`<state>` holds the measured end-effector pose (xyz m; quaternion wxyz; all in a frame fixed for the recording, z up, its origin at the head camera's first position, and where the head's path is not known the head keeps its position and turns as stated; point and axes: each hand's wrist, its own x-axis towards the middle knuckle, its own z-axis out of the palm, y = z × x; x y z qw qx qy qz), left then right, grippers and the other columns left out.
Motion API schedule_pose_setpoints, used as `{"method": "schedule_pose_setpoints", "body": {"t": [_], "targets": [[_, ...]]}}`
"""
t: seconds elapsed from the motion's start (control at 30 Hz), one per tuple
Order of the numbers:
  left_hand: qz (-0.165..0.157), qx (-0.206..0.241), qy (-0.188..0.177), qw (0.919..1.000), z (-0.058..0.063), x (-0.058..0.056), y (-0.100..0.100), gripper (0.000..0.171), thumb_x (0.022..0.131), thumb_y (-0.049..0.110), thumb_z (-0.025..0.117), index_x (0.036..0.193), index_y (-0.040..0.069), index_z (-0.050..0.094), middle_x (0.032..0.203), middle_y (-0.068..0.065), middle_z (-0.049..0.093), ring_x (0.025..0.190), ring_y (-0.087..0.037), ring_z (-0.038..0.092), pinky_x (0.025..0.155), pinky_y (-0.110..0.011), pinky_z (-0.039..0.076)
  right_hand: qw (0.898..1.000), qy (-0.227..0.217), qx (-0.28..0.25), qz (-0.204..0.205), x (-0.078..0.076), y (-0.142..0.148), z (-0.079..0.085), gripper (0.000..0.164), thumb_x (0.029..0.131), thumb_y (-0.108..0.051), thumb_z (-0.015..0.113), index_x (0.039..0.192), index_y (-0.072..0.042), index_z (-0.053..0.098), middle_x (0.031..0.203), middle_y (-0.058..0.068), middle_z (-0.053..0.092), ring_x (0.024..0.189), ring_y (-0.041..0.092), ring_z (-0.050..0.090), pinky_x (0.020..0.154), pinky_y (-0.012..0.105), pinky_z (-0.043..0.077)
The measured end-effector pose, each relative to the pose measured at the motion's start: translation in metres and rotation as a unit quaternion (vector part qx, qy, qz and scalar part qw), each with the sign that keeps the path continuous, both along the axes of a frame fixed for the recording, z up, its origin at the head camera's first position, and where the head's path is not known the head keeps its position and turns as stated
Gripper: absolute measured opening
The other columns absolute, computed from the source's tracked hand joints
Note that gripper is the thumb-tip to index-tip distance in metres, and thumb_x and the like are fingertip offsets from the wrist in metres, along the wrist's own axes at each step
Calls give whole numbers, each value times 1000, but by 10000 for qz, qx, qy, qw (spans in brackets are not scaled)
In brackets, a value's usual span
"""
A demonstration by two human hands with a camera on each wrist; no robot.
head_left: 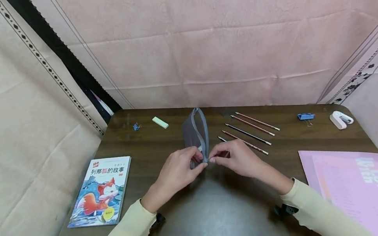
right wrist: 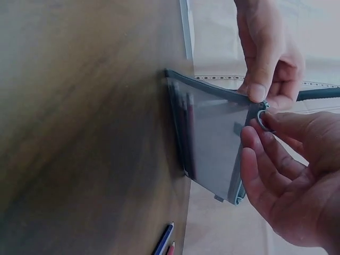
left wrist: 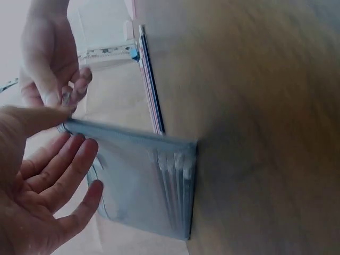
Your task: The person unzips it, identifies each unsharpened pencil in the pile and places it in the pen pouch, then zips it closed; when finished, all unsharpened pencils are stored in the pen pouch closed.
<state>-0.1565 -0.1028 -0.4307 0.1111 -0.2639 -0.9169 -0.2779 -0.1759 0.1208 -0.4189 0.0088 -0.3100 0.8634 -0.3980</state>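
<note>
A grey see-through zip pouch [head_left: 191,133] stands upright on the table with its zipped edge gaping at the top. Several pencils [left wrist: 171,186] show through its side, lying along the bottom. My left hand [head_left: 180,171] pinches the pouch's near top corner between thumb and fingers. Close beside it, my right hand [head_left: 239,160] pinches the ring-shaped zipper pull [right wrist: 261,120] at that same end. Several loose pencils [head_left: 249,134] lie on the table to the right of the pouch, one partly hidden by the right hand.
At the left lies a picture book [head_left: 100,192]; a small blue clip [head_left: 136,126] and a pale green eraser [head_left: 160,122] are behind it. Rightward are a blue binder clip [head_left: 305,116], a white object [head_left: 341,119] and a pink folder [head_left: 357,191]. Cloth curtains surround the table.
</note>
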Motion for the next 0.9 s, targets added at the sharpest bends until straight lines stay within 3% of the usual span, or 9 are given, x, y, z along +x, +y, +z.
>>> {"method": "schedule_pose_setpoints", "body": {"t": [0.13,0.27,0.47,0.77,0.9], "targets": [[55,-79,440,9990,0,2,3,10,83,27,73,88,22,66,79,11,68,69,-5,64,63,-20,51,10000,-5,41,22,-6,-1,3,4,87,-30,71,88,-26,73,78,-13,70,69,4,62,59,22,55],[244,-120,620,9977,-1,4,3,7,82,23,71,84,22,65,76,12,66,66,-4,60,63,-21,50,10000,39,-2,-43,-11,-4,2,4,87,-30,72,86,-27,73,77,-14,69,68,4,62,59,21,55],[349,-235,948,9946,1,7,0,8,81,22,70,80,23,62,73,13,63,64,1,54,66,-22,51,9979,519,188,-328,-24,-9,-2,3,86,-26,72,83,-27,73,75,-13,70,66,2,61,58,20,53],[181,-422,1143,9924,23,24,-6,5,82,25,68,85,23,65,77,14,65,69,-1,57,65,-21,51,9872,1147,312,-1066,-61,-13,0,4,86,-29,72,86,-25,73,73,-13,68,60,4,58,52,21,49],[-143,-447,1086,9930,34,35,-6,5,83,26,68,87,24,66,79,15,65,72,-2,54,66,-19,51,9772,1516,357,-1440,-77,-17,4,4,86,-28,73,86,-24,74,73,-11,70,59,6,57,50,24,46]]}}
